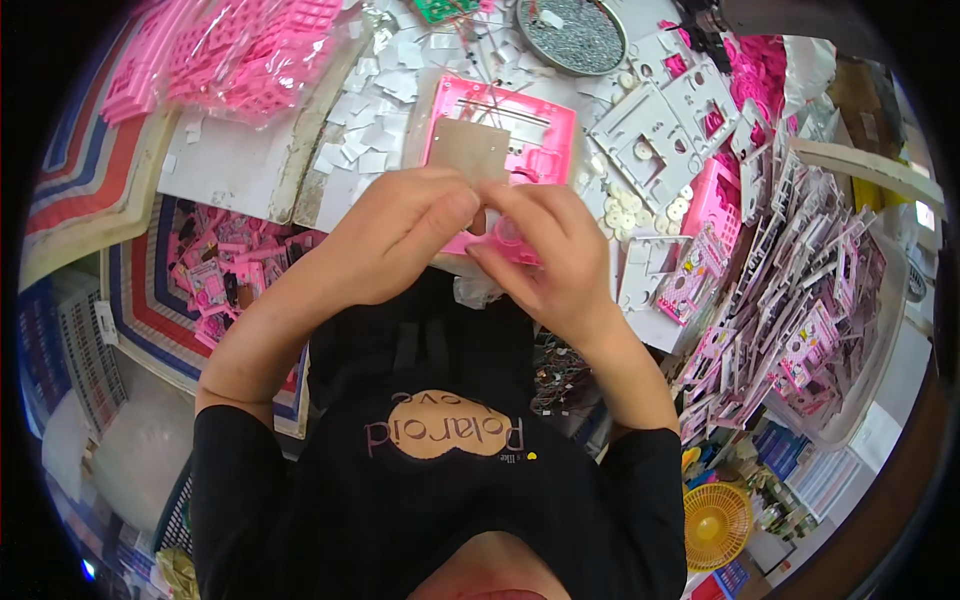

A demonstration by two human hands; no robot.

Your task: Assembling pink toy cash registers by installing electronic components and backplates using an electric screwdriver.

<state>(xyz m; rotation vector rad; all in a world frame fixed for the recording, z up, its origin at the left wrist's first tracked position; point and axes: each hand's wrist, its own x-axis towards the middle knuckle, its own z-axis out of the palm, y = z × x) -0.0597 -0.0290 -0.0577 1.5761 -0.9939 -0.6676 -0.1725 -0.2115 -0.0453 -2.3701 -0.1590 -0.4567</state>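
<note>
A pink plastic housing [562, 150] lies in front of me with its inside facing up. A flat brown board [468, 150] rests across it, and thin wires run out past its far edge. Over the housing's near part, my left hand [415, 228] is closed, its fingertips curled against those of my right hand [555, 245]. My right thumb and forefinger are bent into a pinch above the near rim. Whatever lies between the fingertips is too small and too covered to make out. Small white squares [350, 145] are scattered left of the housing.
A round tin [622, 50] of small metal parts stands beyond the housing. White plastic plates [605, 130], white gears [625, 210] and a printed pink panel [692, 275] lie to the right, beside a heaped bin [885, 345]. Bagged pink parts [255, 65] sit far left.
</note>
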